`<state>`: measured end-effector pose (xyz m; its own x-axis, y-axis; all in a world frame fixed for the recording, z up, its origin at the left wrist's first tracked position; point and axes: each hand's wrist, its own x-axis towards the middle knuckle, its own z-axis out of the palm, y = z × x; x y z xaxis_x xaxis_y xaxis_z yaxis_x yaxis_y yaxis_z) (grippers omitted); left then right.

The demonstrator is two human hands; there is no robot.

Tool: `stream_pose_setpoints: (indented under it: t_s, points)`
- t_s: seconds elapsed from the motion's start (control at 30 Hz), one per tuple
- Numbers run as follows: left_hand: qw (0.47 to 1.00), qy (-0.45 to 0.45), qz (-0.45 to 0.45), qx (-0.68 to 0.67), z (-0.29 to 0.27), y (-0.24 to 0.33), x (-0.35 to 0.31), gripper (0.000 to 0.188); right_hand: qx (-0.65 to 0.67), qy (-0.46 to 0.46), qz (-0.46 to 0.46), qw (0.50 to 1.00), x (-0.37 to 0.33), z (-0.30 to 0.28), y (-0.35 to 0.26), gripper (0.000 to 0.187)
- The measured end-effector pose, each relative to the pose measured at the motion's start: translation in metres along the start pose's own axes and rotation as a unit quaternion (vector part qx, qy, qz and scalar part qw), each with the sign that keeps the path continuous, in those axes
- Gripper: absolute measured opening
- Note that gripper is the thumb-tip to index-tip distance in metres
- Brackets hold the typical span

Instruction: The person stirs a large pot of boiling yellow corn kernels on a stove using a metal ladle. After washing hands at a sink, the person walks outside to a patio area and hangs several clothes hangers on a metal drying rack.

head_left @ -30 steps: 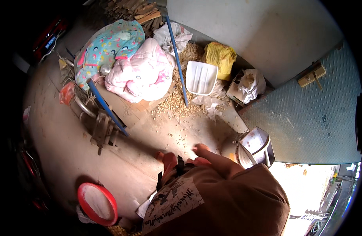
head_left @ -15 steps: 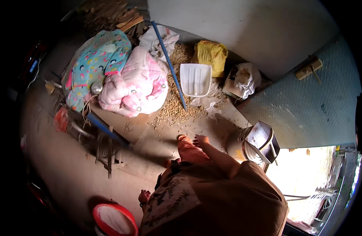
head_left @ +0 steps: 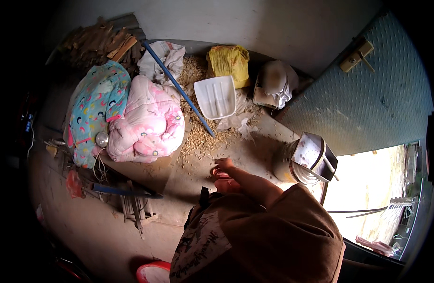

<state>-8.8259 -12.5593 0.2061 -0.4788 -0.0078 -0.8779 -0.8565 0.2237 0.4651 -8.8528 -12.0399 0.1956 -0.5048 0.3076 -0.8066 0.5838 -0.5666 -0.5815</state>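
Note:
My right hand point(head_left: 223, 165) reaches out in front of me, low over the floor and just above my foot. Its fingers look stretched out with nothing in them. Scattered tan pieces that look like peanuts in the shell point(head_left: 193, 146) lie just beyond the fingertips. Past them, a white plastic scoop-shaped tray point(head_left: 216, 97) rests against the heap. A long blue pole point(head_left: 181, 91) slants across the pile beside the tray. My left hand does not show.
A pink quilt point(head_left: 143, 122) and a teal patterned blanket point(head_left: 101, 99) are heaped at left. A yellow bag point(head_left: 228, 63) and a box point(head_left: 264, 94) stand by the wall. At right are a metal scoop point(head_left: 316, 158) on a bucket and a blue door point(head_left: 363, 104). A red basin point(head_left: 153, 271) is near.
My right hand has moved a little left, nearer the scattered pieces. My left hand, seen earlier above the red basin, has gone out of view. The view has shifted.

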Motion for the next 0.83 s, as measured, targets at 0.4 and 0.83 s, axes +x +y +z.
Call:
stream_pose_setpoints:
  t_s: [0.4,0.83]
  points:
    - [0.998,-0.026,0.041,0.026,0.015,0.021,0.031,0.061,0.217,0.156,0.046,0.963,-0.047,-0.068,0.000,0.040]
    - [0.855,-0.462,0.233,0.040,0.137,0.211,-0.181,0.045,0.068,-0.462,-0.235,0.852,-0.289,0.216,-0.214,0.034]
